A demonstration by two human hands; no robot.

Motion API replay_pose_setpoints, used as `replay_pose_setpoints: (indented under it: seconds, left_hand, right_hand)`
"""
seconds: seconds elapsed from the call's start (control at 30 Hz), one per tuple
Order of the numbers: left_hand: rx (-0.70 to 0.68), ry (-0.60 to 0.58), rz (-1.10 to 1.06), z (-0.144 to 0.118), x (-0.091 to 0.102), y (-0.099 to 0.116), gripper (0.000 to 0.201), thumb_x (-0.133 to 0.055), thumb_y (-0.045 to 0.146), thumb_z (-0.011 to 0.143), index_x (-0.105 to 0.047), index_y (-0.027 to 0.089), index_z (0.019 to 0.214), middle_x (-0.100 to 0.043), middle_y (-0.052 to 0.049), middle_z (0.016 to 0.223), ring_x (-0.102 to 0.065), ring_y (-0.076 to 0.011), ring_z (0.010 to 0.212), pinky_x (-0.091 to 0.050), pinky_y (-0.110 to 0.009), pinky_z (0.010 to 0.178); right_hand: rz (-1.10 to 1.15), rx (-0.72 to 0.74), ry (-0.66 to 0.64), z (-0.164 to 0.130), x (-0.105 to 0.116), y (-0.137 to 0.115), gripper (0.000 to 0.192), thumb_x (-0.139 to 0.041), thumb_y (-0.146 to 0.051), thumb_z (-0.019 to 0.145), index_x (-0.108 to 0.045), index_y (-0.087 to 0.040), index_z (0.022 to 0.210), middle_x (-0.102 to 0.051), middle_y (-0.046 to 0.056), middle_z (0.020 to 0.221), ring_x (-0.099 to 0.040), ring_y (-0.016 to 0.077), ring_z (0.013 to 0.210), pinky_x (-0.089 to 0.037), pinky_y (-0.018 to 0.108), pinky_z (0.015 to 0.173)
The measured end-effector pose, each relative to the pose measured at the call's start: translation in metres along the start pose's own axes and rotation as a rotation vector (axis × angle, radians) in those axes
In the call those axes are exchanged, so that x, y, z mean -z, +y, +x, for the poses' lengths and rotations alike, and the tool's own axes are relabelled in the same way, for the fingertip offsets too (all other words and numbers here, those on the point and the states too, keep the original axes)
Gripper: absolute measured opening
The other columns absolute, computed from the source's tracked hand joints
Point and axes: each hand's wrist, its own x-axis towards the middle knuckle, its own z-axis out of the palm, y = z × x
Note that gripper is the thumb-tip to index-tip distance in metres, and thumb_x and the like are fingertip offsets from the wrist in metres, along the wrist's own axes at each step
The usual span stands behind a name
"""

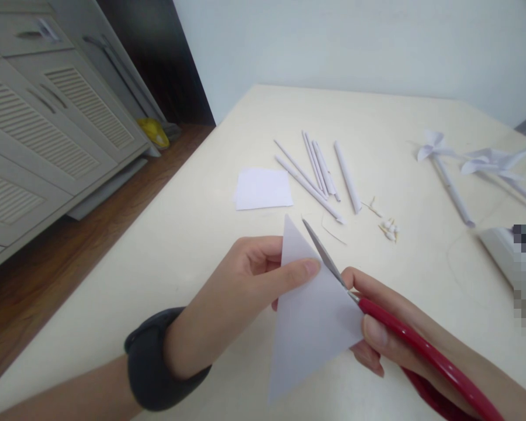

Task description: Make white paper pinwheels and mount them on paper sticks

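My left hand (263, 275) pinches a white sheet of paper (315, 321), thumb on top and fingers behind. The sheet has a triangular outline and is tilted above the table. In my right hand (377, 327) is a pair of scissors (421, 345) with red handles. Their metal blades lie along the paper's upper right edge, with the tip pointing up and left. Whether the lower blade is behind the paper cannot be seen. The fingers of my right hand are close to the paper's right corner.
Beyond my hands lie a stack of white paper squares (263, 188), several rolled paper tubes (347, 176) and small cotton swab tips (390, 229). Two paper pinwheels (447, 175) (499, 166) rest at the right. A pale box-like object (504, 263) sits at the right edge. Cabinets (39, 117) stand left.
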Motion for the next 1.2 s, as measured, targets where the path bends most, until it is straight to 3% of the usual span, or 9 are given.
replay_pose_setpoints:
  seconds: [0.3,0.63,0.8,1.03,1.2]
  left_hand:
    - [-0.034,0.017,-0.031,-0.001,-0.001,0.001,0.02,-0.057,0.03,0.078,-0.06,0.014,0.065,-0.05,0.002,0.056,-0.043,-0.0075,0.049,-0.033,-0.019,0.045]
    - [0.022,0.0,-0.015,-0.003,0.0,0.001,0.024,-0.056,0.037,0.079,-0.062,0.014,0.076,-0.061,-0.003,0.068,-0.053,-0.0131,0.06,-0.04,-0.023,0.051]
    - [0.038,-0.004,-0.024,-0.004,0.0,0.001,0.025,-0.057,0.038,0.078,-0.064,0.014,0.078,-0.062,-0.004,0.068,-0.057,-0.0164,0.064,-0.042,-0.025,0.053]
    - [0.03,0.021,-0.021,-0.003,0.0,0.001,0.023,-0.057,0.036,0.078,-0.063,0.014,0.075,-0.059,-0.001,0.063,-0.053,-0.0118,0.056,-0.039,-0.022,0.049]
    - [0.009,0.018,-0.001,-0.002,0.0,0.002,0.02,-0.056,0.035,0.079,-0.063,0.016,0.078,-0.06,-0.001,0.067,-0.053,-0.0111,0.057,-0.039,-0.021,0.049]
  right_hand:
    - [0.019,-0.039,0.019,-0.001,-0.004,-0.004,0.038,-0.049,-0.058,0.079,-0.038,-0.022,0.077,-0.037,-0.005,0.057,-0.033,0.0095,0.056,-0.025,0.024,0.053]
    - [0.043,-0.058,0.026,-0.001,-0.004,0.0,0.039,-0.05,-0.059,0.078,-0.04,-0.022,0.082,-0.034,-0.006,0.053,-0.028,0.008,0.05,-0.022,0.024,0.051]
    - [0.052,-0.021,0.045,-0.001,-0.004,0.004,0.035,-0.049,-0.054,0.082,-0.037,-0.021,0.076,-0.034,-0.006,0.056,-0.029,0.0073,0.051,-0.023,0.024,0.05]
    - [0.058,-0.026,0.009,0.0,-0.002,0.003,0.036,-0.05,-0.055,0.08,-0.04,-0.02,0.081,-0.032,-0.007,0.053,-0.026,0.0059,0.047,-0.02,0.023,0.047]
    - [-0.014,0.023,0.065,0.003,0.004,0.011,0.03,-0.053,-0.049,0.081,-0.042,-0.021,0.081,-0.035,-0.006,0.054,-0.031,0.0074,0.049,-0.023,0.022,0.047]
